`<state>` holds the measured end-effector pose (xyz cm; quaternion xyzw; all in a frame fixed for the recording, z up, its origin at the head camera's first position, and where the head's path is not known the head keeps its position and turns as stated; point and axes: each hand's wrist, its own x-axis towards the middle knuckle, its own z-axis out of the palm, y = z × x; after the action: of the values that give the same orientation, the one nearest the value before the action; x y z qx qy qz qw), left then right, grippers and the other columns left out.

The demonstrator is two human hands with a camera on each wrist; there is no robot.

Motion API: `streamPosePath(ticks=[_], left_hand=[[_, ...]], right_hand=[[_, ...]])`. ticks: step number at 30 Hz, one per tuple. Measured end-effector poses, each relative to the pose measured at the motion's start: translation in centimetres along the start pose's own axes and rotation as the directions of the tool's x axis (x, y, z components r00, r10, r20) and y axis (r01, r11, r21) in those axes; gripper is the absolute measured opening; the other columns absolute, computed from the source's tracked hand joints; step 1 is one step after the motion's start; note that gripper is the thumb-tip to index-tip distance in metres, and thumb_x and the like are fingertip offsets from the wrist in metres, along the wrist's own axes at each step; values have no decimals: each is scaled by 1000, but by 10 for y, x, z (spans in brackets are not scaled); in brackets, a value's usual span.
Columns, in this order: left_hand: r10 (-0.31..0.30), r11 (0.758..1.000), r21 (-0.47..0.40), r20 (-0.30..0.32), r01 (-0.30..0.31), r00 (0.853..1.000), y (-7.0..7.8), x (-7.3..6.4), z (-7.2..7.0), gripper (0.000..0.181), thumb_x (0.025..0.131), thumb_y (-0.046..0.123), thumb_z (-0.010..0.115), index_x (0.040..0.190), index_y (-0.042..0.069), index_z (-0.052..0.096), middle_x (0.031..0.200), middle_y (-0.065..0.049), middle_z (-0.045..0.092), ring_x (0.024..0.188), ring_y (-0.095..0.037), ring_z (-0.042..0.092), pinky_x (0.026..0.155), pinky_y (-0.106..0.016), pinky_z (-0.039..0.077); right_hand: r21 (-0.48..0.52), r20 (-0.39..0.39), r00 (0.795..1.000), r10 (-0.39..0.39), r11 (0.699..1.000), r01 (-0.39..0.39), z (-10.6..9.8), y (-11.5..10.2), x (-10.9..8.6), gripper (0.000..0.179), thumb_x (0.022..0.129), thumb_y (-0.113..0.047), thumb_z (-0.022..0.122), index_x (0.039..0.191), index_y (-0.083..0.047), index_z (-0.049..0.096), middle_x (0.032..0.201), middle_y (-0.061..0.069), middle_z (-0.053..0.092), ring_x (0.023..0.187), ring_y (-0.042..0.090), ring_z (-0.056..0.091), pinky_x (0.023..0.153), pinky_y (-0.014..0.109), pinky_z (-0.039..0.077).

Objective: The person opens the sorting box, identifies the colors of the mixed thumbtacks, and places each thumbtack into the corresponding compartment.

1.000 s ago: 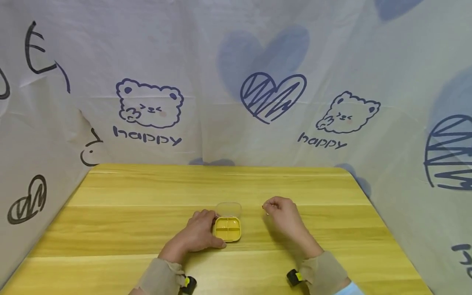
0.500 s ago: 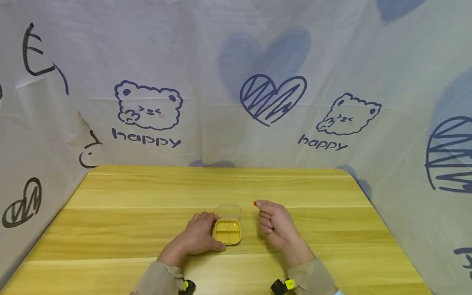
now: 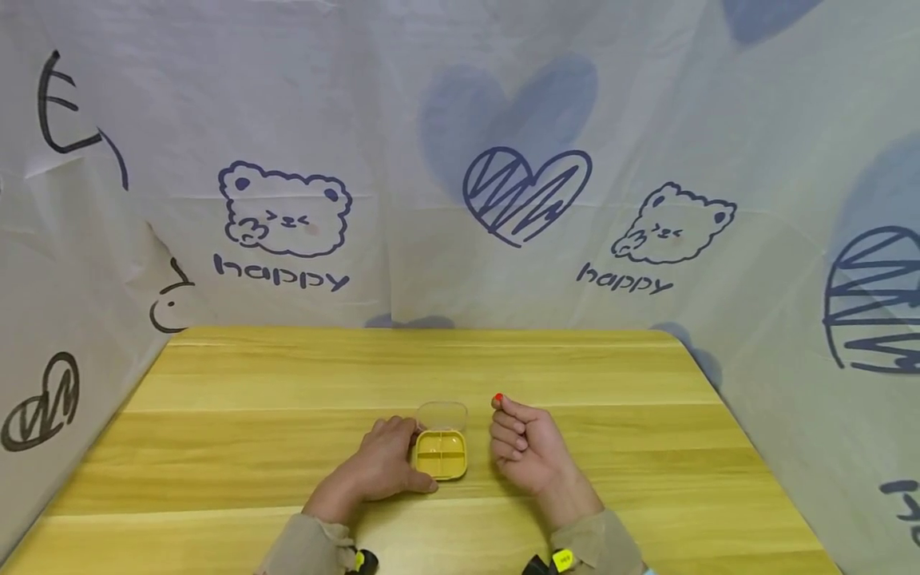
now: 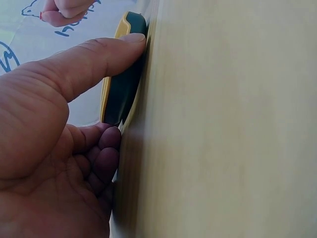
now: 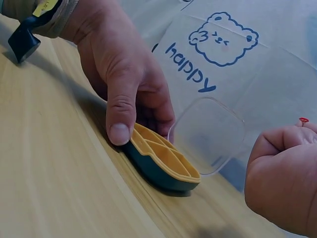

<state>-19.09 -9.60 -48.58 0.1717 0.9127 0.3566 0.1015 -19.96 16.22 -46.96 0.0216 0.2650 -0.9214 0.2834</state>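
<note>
A small yellow pill box [image 3: 442, 456] with a dark green outer shell [image 5: 158, 173] and several compartments stands on the table. Its clear lid [image 3: 442, 414] is hinged up at the far side. My left hand [image 3: 384, 461] grips the box from the left, thumb at the near edge and fingers toward the back. No contents show in the compartments. To the right of the box, my right hand [image 3: 532, 447] is raised with its fingers curled. Between thumb and forefinger it pinches a red thumbtack [image 5: 303, 120], whose flat head and a bit of stem show in the right wrist view.
The wood-grain table [image 3: 287, 375] runs back to a white cloth [image 3: 424, 263] printed with hearts and bears, which also hangs at both sides. Black wrist cameras [image 3: 366, 561] sit at both wrists.
My right hand has moved a little left toward the box and turned palm up, bringing the red tack head into clear sight. My left hand keeps its hold on the box.
</note>
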Motion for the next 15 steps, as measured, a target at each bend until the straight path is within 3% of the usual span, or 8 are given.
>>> streamPosePath(ticks=[15], left_hand=[[7, 1000, -10, -4, -7, 1000, 2, -2, -2, 70, 66, 33, 98, 122, 9, 65, 112, -3, 63, 107, -24, 48, 100, -51, 39]], right_hand=[[20, 42, 999, 18, 1000, -19, 1, 4, 1, 30, 115, -21, 33, 98, -14, 56, 64, -10, 34, 54, 5, 17, 49, 17, 21]])
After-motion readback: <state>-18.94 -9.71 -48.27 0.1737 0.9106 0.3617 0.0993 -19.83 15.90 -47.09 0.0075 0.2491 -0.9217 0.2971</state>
